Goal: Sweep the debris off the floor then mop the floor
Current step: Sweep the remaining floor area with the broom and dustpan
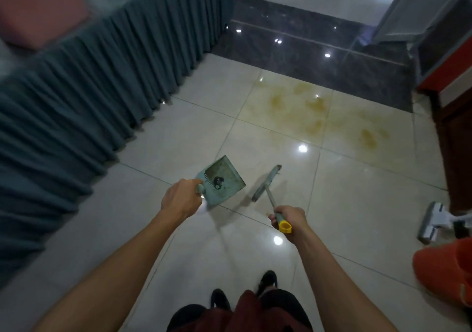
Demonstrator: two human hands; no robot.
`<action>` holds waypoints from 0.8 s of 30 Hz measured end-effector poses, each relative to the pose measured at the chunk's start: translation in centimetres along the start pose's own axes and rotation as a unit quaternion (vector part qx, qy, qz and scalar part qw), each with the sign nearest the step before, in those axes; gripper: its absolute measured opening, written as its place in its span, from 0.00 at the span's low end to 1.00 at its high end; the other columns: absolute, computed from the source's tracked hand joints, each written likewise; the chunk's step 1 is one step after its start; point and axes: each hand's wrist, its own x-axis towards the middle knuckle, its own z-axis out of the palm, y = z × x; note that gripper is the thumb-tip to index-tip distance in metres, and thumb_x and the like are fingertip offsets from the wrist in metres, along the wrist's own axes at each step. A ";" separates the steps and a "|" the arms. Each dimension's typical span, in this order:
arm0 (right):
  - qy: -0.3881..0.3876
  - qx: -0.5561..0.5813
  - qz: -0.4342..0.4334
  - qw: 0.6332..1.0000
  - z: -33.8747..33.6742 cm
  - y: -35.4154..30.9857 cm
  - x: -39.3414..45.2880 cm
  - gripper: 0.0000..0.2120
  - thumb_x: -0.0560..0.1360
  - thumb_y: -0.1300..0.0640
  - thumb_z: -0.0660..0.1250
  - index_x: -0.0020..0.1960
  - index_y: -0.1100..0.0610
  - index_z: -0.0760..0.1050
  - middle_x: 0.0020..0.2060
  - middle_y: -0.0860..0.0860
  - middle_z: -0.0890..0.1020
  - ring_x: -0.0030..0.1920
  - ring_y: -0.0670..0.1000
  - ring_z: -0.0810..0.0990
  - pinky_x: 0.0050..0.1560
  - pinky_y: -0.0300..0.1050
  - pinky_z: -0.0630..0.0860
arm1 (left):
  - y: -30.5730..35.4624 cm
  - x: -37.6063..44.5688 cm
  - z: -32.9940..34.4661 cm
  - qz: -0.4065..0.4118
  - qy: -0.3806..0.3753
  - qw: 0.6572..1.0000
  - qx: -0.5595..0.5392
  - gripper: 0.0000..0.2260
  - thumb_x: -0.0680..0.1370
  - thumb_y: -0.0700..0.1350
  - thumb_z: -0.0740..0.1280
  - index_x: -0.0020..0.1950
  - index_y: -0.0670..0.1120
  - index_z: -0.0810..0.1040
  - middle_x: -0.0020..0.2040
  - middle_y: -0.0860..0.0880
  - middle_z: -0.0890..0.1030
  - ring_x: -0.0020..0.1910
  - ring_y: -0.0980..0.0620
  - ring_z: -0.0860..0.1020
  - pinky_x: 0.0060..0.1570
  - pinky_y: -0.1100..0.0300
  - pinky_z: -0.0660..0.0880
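Dustpan [224, 178]: pale green, gripped at its handle by the left hand [180, 198], fingers wrapped fully round. Pan extends forward and right of that grip, tilted, lifted off the floor [357, 216]; its shadow lies below it on the tile. Contents: 1 small dark clump of debris [218, 182] near the toothed edge, plus a dark smear further up the pan.

Broom [265, 182]: short green head on a thin metal shaft. Right hand [290, 219] closed tight around the green handle, the yellow end cap [285, 227] sticking out behind the fist. Head lies forward and left of this grip, just right of the pan's open edge, not touching it. Whether the bristles touch the tile cannot be told.

Floor: glossy cream tile, ceiling lights reflected. Yellow-brown stains [314, 109] well forward of both hands, beside a dark stone strip [319, 58].

Other items: table skirt [102, 89], grey-green, pleated, left of the left hand; pink box [38, 9] on top of it. Mop [434, 221], grey-white flat head, on the floor right of the right hand. Orange bucket [444, 267] behind it, at the picture's edge. 2 dark shoes [267, 280] below the arms.
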 end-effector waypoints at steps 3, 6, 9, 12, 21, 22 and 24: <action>-0.017 -0.010 0.004 1.000 3.3 -1.2 1.4 0.06 0.77 0.71 0.63 0.49 0.76 0.71 0.39 0.69 0.77 0.26 0.55 0.75 0.22 0.40 0.72 | -2.6 2.1 -0.9 -0.038 0.019 0.999 -0.018 0.05 0.73 0.42 0.61 0.39 0.52 0.73 0.35 0.48 0.78 0.34 0.43 0.78 0.35 0.54 0.79; -0.030 -0.018 0.010 0.999 6.3 -2.5 3.7 0.06 0.77 0.71 0.64 0.48 0.75 0.72 0.37 0.67 0.77 0.24 0.54 0.75 0.22 0.40 0.72 | -4.1 4.8 -1.6 -0.056 0.026 0.998 -0.018 0.04 0.75 0.43 0.63 0.41 0.52 0.74 0.36 0.49 0.78 0.35 0.45 0.78 0.35 0.56 0.78; -0.045 -0.021 0.020 0.999 9.0 -4.5 6.7 0.06 0.77 0.70 0.63 0.48 0.75 0.72 0.35 0.67 0.77 0.23 0.53 0.74 0.22 0.40 0.72 | -5.0 8.3 -2.2 -0.064 0.023 0.998 -0.007 0.04 0.75 0.43 0.63 0.44 0.52 0.76 0.37 0.48 0.79 0.35 0.44 0.78 0.34 0.57 0.75; -0.060 -0.007 0.033 0.998 11.3 -6.8 10.4 0.07 0.77 0.70 0.63 0.50 0.75 0.71 0.36 0.68 0.78 0.23 0.52 0.74 0.22 0.40 0.71 | -5.2 12.5 -2.9 -0.068 0.009 0.998 0.017 0.05 0.75 0.44 0.63 0.47 0.53 0.77 0.37 0.49 0.79 0.36 0.45 0.79 0.35 0.56 0.77; -0.087 -0.006 0.044 0.995 14.4 -15.2 18.4 0.09 0.77 0.69 0.64 0.52 0.76 0.72 0.37 0.66 0.78 0.25 0.52 0.74 0.23 0.40 0.73 | -2.1 22.8 -3.5 -0.028 -0.053 0.995 0.086 0.07 0.77 0.44 0.64 0.52 0.53 0.78 0.40 0.46 0.81 0.38 0.43 0.80 0.39 0.53 0.79; -0.093 -0.003 0.045 0.995 14.4 -16.0 19.0 0.08 0.77 0.70 0.65 0.51 0.76 0.73 0.36 0.65 0.78 0.25 0.52 0.74 0.24 0.40 0.74 | -1.6 23.7 -3.6 -0.017 -0.065 0.993 0.100 0.09 0.77 0.44 0.63 0.54 0.53 0.78 0.42 0.45 0.82 0.40 0.42 0.80 0.40 0.53 0.80; -0.115 0.000 0.049 0.992 14.3 -17.5 19.9 0.06 0.75 0.71 0.68 0.49 0.74 0.75 0.36 0.64 0.78 0.25 0.51 0.74 0.24 0.39 0.74 | -0.9 25.5 -3.7 0.001 -0.081 0.990 0.116 0.10 0.77 0.44 0.62 0.56 0.54 0.78 0.43 0.44 0.82 0.41 0.41 0.81 0.42 0.52 0.80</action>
